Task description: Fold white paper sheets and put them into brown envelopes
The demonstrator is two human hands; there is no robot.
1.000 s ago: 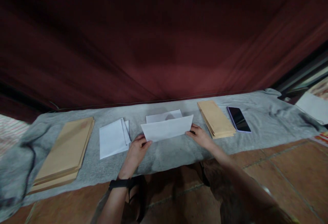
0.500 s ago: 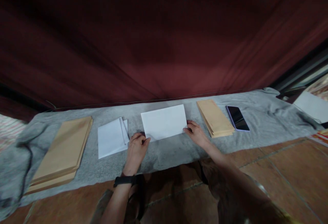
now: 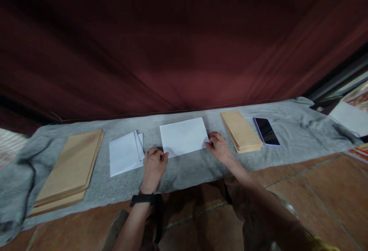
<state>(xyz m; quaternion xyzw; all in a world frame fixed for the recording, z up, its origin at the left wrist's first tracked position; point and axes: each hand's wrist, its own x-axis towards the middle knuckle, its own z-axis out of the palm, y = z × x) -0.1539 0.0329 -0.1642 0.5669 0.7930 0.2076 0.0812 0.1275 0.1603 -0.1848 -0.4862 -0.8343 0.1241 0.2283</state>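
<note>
A white sheet of paper (image 3: 184, 136) lies in front of me on a grey cloth (image 3: 189, 170), its near edge towards me. My left hand (image 3: 155, 164), with a black band on its wrist, pinches the sheet's near left corner between thumb and fingers. At the near right corner, my right hand (image 3: 219, 147) grips the paper the same way, thumb on top and fingers curled. Just left of my left hand rest folded white papers (image 3: 125, 154), partly overlapping. To the right of my right hand lies a stack of smaller brown envelopes (image 3: 240, 130).
Large brown envelopes (image 3: 69, 166) are stacked at the far left of the cloth. A phone (image 3: 266, 131) with a purple edge lies right of the small envelopes. Behind the cloth hangs a dark red curtain (image 3: 184, 51). Brown floor tiles (image 3: 310, 189) show in front.
The sheet's far edge has tipped slightly down and away, so the paper looks flatter. Both hands keep their hold on its near corners with barely any shift.
</note>
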